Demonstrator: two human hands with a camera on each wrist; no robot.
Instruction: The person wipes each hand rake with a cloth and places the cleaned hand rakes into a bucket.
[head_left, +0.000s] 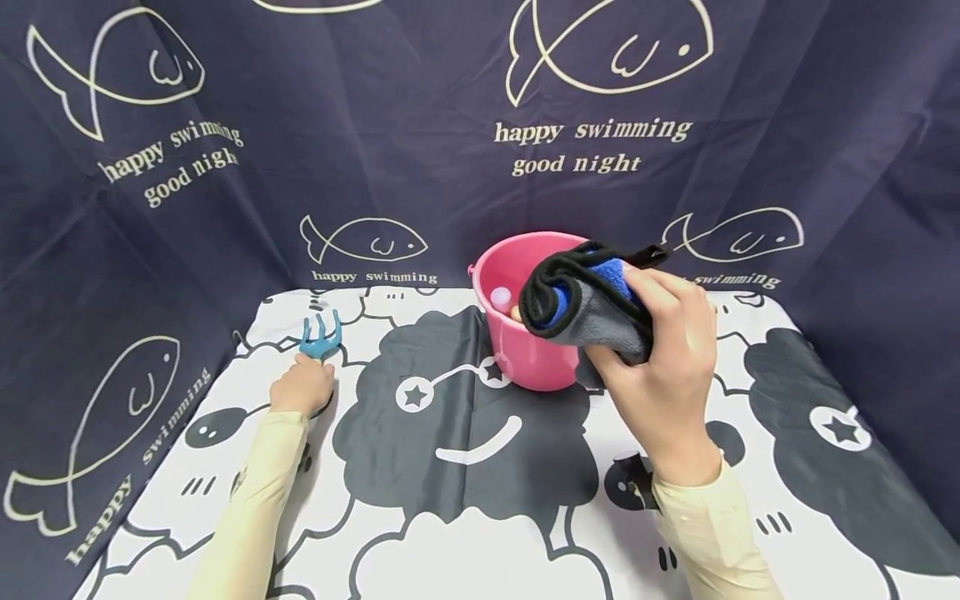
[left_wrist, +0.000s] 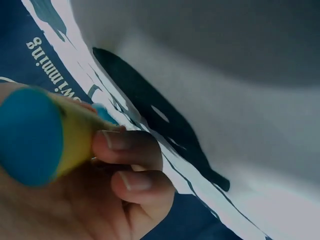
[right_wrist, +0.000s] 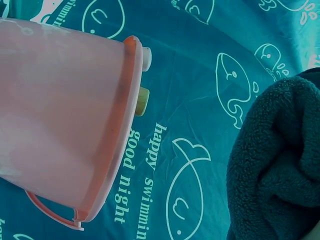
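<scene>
My left hand (head_left: pixel 302 386) grips a toy hand rake (head_left: pixel 321 340) at the left of the cloth, its blue tines pointing away from me. In the left wrist view, fingers curl round its yellow handle (left_wrist: pixel 77 132), which ends in a blue cap (left_wrist: pixel 31 136). My right hand (head_left: pixel 671 375) holds a folded towel (head_left: pixel 611 321), blue and grey with black edging, up in front of the right side of a pink bucket (head_left: pixel 528 350). Inside the bucket show a pale purple round end (head_left: pixel 500 297) and a yellowish one; in the right wrist view two ends stick out past the rim.
A sheep-print cloth (head_left: pixel 465 550) in white and dark grey covers the work surface. Dark blue fabric walls (head_left: pixel 420 142) with fish drawings and lettering rise at the back and both sides. The bucket stands near the back wall, its handle (right_wrist: pixel 47 209) hanging at its side.
</scene>
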